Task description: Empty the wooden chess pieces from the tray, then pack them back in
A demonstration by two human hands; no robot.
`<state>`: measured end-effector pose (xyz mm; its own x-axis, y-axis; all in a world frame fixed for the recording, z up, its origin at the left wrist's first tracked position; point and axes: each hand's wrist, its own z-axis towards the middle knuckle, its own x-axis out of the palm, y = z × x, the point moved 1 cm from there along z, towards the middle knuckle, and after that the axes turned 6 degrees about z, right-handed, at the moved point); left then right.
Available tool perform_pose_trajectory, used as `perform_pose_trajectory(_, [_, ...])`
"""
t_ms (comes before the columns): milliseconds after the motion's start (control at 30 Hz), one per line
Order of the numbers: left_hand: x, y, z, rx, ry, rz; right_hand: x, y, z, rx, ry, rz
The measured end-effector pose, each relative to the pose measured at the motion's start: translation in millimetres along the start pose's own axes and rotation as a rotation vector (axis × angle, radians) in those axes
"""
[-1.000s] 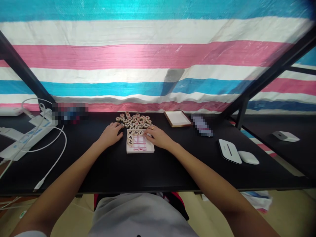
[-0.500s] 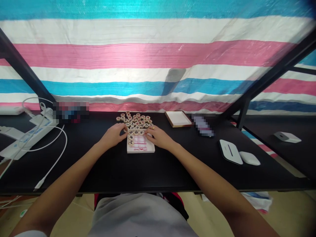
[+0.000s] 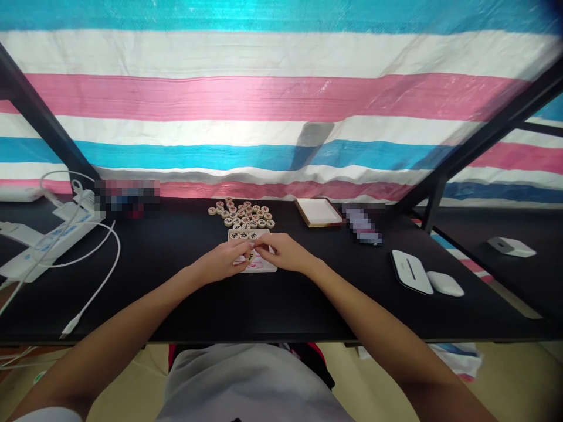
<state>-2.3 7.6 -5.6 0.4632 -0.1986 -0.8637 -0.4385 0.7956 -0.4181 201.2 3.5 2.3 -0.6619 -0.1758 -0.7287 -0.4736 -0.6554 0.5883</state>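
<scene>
Both hands meet over the small white board [image 3: 264, 266] at the table's [image 3: 176, 293] middle, the left hand [image 3: 222, 262] and right hand [image 3: 281, 253] pinching one round wooden piece [image 3: 249, 256] between their fingertips, equally near, with the loose pile of pieces [image 3: 241, 214] just beyond.

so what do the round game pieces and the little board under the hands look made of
The round pieces look like pale unpainted wood: tan, matt discs with dark and red marks on top. The small board seems white with red grid lines, perhaps painted wood or plastic; its thick edge shows, but the material is unclear.
</scene>
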Motion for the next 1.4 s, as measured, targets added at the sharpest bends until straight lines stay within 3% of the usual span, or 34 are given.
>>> perform_pose_trajectory(400, [-0.5,-1.7,1.0,0.043,-0.086,-0.01,1.0,-2.7,-1.5,0.042,0.109,-0.015])
perform_pose_trajectory(667, [-4.8,-5.9,-0.7,-0.033,-0.121,0.269,-1.2,1.6,-1.0,0.087,0.116,0.002])
perform_pose_trajectory(967, [-8.8,-5.5,-0.6,-0.099,0.0,0.416,-1.8,0.2,-1.2,0.076,0.137,-0.015])
perform_pose_trajectory(1400, [-6.5,-0.4,1.6,-0.213,0.06,0.268,-0.9,-3.4,-1.9,0.062,0.141,-0.032])
